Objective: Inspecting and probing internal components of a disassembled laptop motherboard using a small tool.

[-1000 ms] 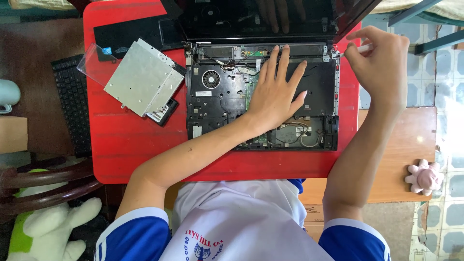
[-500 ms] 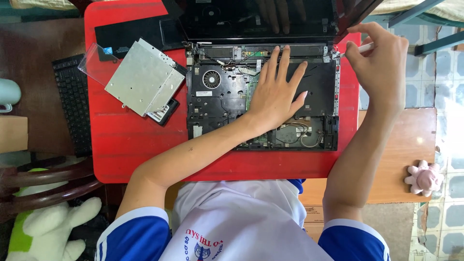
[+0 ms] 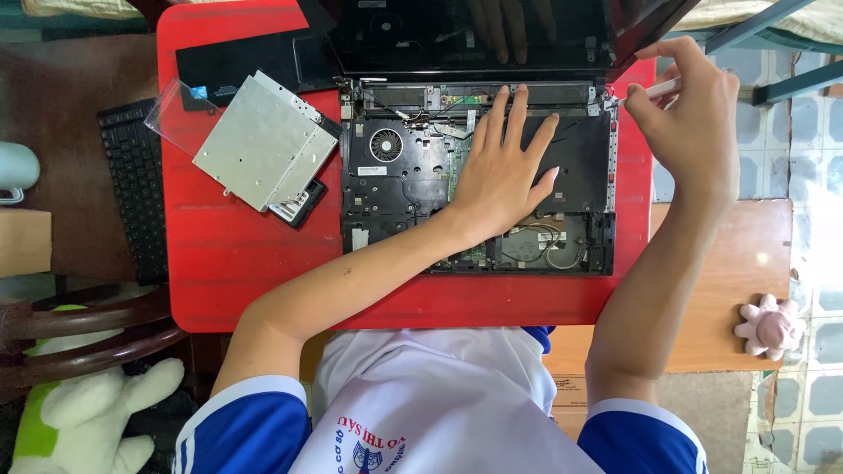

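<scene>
1. On the red tabletop (image 3: 228,263) lies an opened laptop (image 3: 395,189), bottom shell bare, with a round fan (image 3: 385,145) near its upper left and its dark screen (image 3: 474,35) tipped back at the top.
2. Flat on the laptop's middle rests the left hand (image 3: 500,171), palm down, fingers (image 3: 518,110) spread apart and reaching to the hinge edge, gripping nothing.
3. At the laptop's upper right corner the right hand (image 3: 698,123) hovers, its fingers pinched together on a thin white tool (image 3: 650,89) whose tip points at the hinge.
4. Left of the laptop lies a silver drive (image 3: 263,145), tilted, overlapping a small black part (image 3: 299,202) and a clear plastic sleeve (image 3: 171,114) bearing a small blue label.
5. A small white rectangular label (image 3: 360,238) sits at the laptop's lower left.
6. Off the tabletop's left edge lies a black keyboard (image 3: 136,189); a pink plush (image 3: 771,325) sits on the wooden bench (image 3: 729,263) at right.
</scene>
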